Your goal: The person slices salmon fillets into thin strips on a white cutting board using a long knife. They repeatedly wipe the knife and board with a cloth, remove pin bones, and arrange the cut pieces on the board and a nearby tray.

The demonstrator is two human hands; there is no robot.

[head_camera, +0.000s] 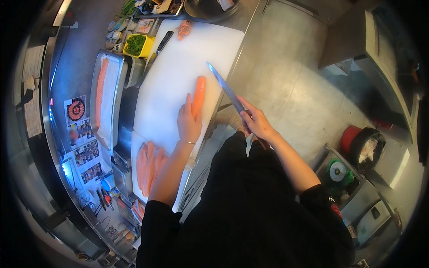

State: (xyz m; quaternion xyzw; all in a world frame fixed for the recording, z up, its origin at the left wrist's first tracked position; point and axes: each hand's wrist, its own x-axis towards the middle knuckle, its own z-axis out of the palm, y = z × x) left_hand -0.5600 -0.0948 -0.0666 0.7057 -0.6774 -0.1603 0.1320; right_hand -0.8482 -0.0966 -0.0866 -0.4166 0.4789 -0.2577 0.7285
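My left hand [190, 124] rests on the near end of a long salmon piece [199, 92] on the white cutting board [167, 97]. In my right hand [256, 121] is a long slicing knife [226, 87], its blade raised near the board's right edge, apart from the fish. Several salmon strips [148, 164] lie beside my left forearm on the board's lower part. A second knife [164, 42] with a black handle lies along the board's far left edge. Reddish fish scraps [184, 30] sit at the far end.
A metal tray [115, 100] with a salmon fillet [100, 90] on white paper stands left of the board. Beyond it are a yellow container [147, 47] of chopped greens, small dishes and a dark round pan [209, 15]. A lined bin [372, 147] stands on the floor at right.
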